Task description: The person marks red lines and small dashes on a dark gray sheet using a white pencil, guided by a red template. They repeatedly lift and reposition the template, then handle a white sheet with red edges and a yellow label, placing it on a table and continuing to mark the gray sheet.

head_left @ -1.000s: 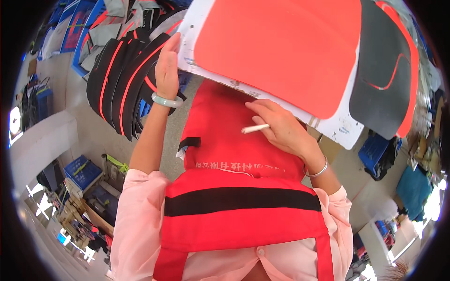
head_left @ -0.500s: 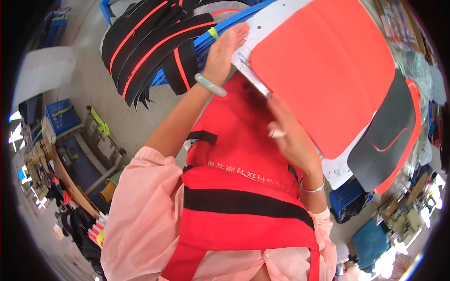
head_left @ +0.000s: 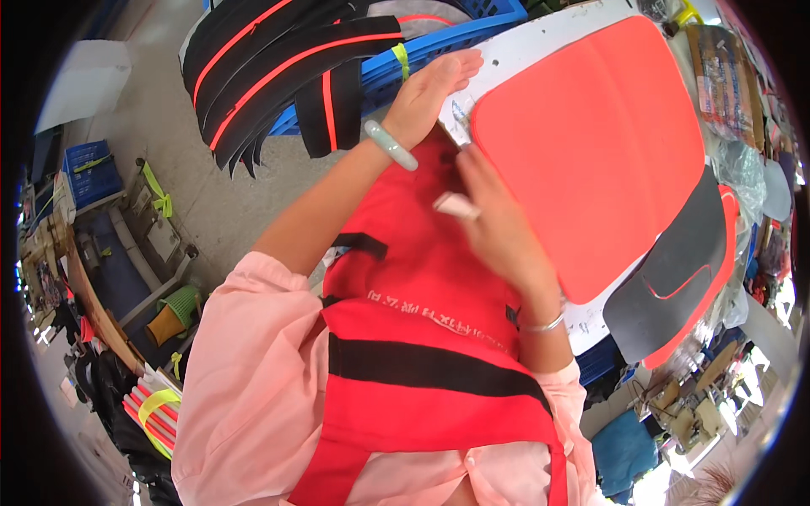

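A coral-red panel (head_left: 591, 160) with rounded corners lies flat on a white tabletop (head_left: 506, 67). My left hand (head_left: 430, 97) is at the tabletop's near left corner, fingers stretched out and holding nothing. A pale green bangle (head_left: 391, 145) circles that wrist. Just in front of my red apron (head_left: 439, 253), by the table's near edge, is my right hand (head_left: 502, 228), blurred, with fingers extended and thumb apart. Something pale (head_left: 456, 205) sits at its thumb; whether it is a wrap or a small object cannot be made out.
Black strips with coral stripes (head_left: 278, 80) hang over a blue crate (head_left: 472, 29) at the far left. Beyond the panel's right side lies a dark grey piece with red edging (head_left: 675, 261). Clear plastic bags (head_left: 742, 181) lie at the right. A blue bin (head_left: 91, 173) stands left.
My right hand has moved left along the table's near edge, toward my left hand. The whole view has shifted a little, and the panel still lies on the tabletop.
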Available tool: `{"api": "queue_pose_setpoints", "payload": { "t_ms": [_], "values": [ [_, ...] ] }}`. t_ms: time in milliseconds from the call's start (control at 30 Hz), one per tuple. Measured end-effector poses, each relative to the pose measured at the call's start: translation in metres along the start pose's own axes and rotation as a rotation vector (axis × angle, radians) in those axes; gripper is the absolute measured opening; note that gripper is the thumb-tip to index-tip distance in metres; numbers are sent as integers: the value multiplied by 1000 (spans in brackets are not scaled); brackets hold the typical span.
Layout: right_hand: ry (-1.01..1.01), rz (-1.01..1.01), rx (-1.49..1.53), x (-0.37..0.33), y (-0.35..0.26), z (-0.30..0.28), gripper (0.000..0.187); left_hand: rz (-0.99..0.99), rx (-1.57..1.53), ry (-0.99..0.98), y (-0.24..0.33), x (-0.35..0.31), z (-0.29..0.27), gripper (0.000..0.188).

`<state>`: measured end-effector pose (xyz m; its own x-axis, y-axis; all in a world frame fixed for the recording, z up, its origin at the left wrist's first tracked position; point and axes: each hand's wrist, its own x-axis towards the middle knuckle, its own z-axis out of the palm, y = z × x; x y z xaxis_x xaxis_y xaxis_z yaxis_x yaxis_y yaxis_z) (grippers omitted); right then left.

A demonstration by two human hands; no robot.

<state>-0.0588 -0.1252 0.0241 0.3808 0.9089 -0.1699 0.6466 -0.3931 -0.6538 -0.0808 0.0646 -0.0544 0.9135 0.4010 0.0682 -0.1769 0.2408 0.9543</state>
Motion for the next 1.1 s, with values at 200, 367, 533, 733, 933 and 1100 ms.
{"api": "queue_pose_setpoints", "payload": {
  "t_ms": [200,367,533,733,933,1100],
  "values": [
    [-49,58,286,5,2,-10,47,-10,7,-13,-2,0,1,59],
    [-20,144,419,-34,48,-60,43,387,843,-117,10,-20,9,63],
    [380,594,205,-54,228,-163,44,404,1231,-322,16,-17,19,75],
    [739,439,-369,32,346,-250,36,434,1224,-387,18,3,12,77],
    [344,457,-870,144,415,-303,37,342,1231,-388,23,2,9,78],
    [374,582,-543,153,453,-320,43,291,1193,-457,21,8,7,85]
  ]
}}
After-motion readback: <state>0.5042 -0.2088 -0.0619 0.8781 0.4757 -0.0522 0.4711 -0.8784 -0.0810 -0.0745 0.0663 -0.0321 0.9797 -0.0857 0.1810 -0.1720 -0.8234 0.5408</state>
